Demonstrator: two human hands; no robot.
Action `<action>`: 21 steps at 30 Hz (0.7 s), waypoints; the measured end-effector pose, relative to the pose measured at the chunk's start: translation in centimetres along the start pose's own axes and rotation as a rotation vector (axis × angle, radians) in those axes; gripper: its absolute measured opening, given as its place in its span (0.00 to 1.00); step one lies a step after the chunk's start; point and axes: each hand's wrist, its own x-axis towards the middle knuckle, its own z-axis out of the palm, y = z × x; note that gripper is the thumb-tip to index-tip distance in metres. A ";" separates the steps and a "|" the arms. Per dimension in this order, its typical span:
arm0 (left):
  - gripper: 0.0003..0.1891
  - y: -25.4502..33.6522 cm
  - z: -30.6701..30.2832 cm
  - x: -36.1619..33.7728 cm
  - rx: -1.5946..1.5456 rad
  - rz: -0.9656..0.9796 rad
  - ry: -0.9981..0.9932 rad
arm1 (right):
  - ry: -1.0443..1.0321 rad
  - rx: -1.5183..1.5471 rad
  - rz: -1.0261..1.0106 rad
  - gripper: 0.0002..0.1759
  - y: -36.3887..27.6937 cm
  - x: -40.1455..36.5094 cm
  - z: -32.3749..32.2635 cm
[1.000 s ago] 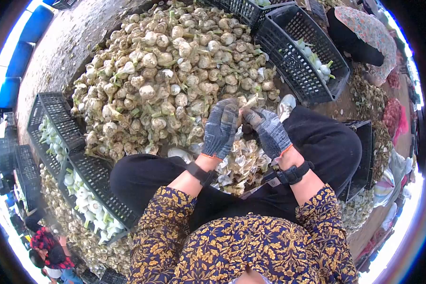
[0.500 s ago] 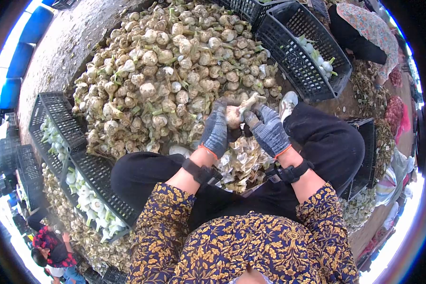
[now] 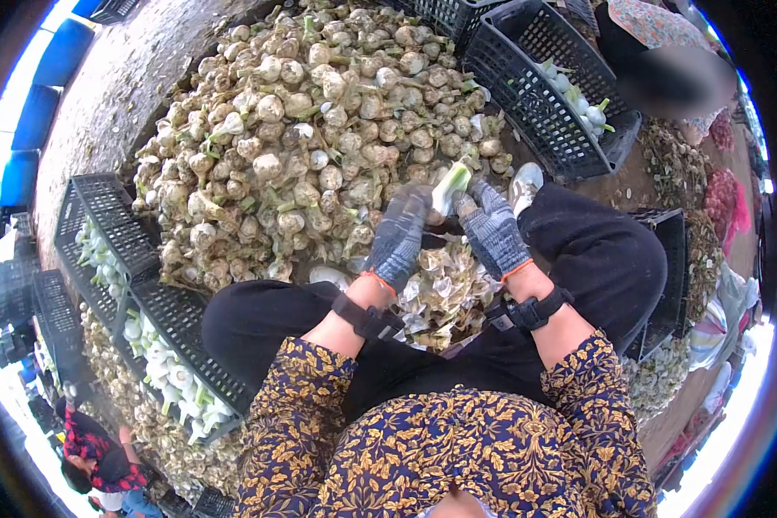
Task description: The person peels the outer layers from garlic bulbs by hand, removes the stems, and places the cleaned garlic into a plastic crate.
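A garlic bulb (image 3: pixel 448 192) with a pale green stem shows white between my two gloved hands. My left hand (image 3: pixel 401 228) closes on it from the left, its fingers partly blurred. From the right, my right hand (image 3: pixel 494 226) grips the same garlic, thumb against it. Below both hands, a pile of papery peelings (image 3: pixel 443 293) lies between my legs. Just beyond them spreads a big heap of unpeeled garlic (image 3: pixel 319 147), brownish and dirty.
A black crate (image 3: pixel 554 129) holding some peeled garlic stands at upper right. More crates with white garlic (image 3: pixel 168 371) stand to my left. A co-worker (image 3: pixel 104 453) is at lower left, and another person (image 3: pixel 656 65) at upper right. Red net sacks (image 3: pixel 718 197) lie far right.
The garlic between my hands was brownish with dry skin; now its surface is clean white and green. Its stem points more upright. Both hands stay near the same place.
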 end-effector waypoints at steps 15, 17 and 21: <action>0.18 -0.5 -0.2 0.4 -0.241 -0.003 -0.234 | -0.166 0.358 0.360 0.13 1.2 -0.1 -0.3; 0.19 0.1 0.0 -0.1 -0.408 -0.051 -0.252 | -0.185 0.660 0.502 0.11 0.9 -0.1 -0.4; 0.19 -0.2 -0.8 0.1 -0.533 -0.112 -0.339 | -0.196 0.863 0.662 0.10 -0.8 0.1 -1.3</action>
